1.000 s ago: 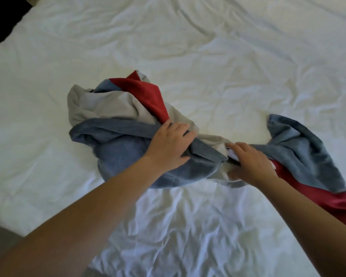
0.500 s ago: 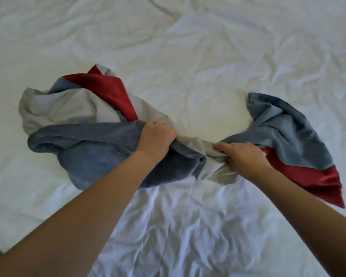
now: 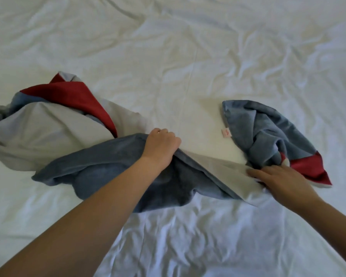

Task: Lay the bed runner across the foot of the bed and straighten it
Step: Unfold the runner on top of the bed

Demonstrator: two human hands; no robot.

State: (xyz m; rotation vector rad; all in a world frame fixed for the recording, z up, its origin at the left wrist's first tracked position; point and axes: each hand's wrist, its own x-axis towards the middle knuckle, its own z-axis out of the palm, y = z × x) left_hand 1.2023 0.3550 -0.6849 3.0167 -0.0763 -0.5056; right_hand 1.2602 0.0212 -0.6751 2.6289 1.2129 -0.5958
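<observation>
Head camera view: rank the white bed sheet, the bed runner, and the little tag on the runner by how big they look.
1. White bed sheet, fills the view.
2. Bed runner, bunched across the middle.
3. Tag, tiny.

— What is the bed runner (image 3: 112,166) made of?

— Cloth. The blue side looks soft and a bit fuzzy, like a towel. The grey side looks smooth and thin. The red part is smooth cloth too. None of it shines.

— And the white sheet (image 3: 188,56)?

— Smooth cloth, not shiny, with lots of wrinkles.

— That little tag (image 3: 225,133)?

— Small, pale and flat. Too tiny to tell more.
</observation>
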